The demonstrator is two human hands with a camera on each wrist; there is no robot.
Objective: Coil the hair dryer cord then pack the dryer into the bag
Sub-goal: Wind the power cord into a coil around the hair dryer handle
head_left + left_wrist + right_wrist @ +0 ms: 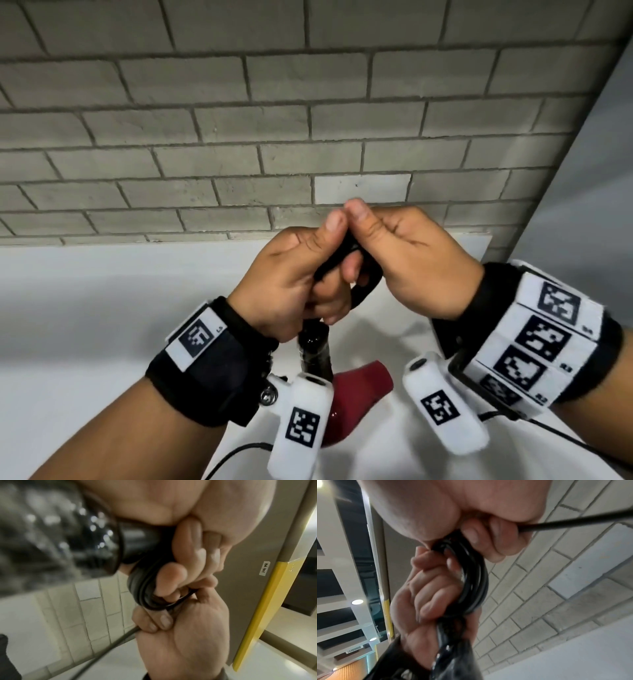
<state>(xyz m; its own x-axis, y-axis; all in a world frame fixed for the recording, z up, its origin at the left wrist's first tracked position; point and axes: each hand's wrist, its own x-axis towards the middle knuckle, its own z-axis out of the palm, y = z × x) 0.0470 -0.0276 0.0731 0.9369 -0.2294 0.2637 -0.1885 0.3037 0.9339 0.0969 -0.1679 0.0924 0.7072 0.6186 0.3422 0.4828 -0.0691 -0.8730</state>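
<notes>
- The left hand [291,274] is curled tight around the loops of the thin black rubber cord [471,582].
- The right hand [411,260] pinches the same cord at 3 o'clock of the left.
- The loose cord [573,520] runs out past the right hand, so that hand is nearer for the next loop.
- The dark red plastic hair dryer [359,387] hangs at 6 o'clock, its handle pointing up.
- No bag shows.
- A small white label [264,568] has handwriting I cannot read for sure.

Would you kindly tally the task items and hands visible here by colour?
Black: 1, the coiled cord
Dark red with black handle: 1, the hair dryer
Hands: 2, left hand and right hand, both gripping the cord
Total: 4
</notes>
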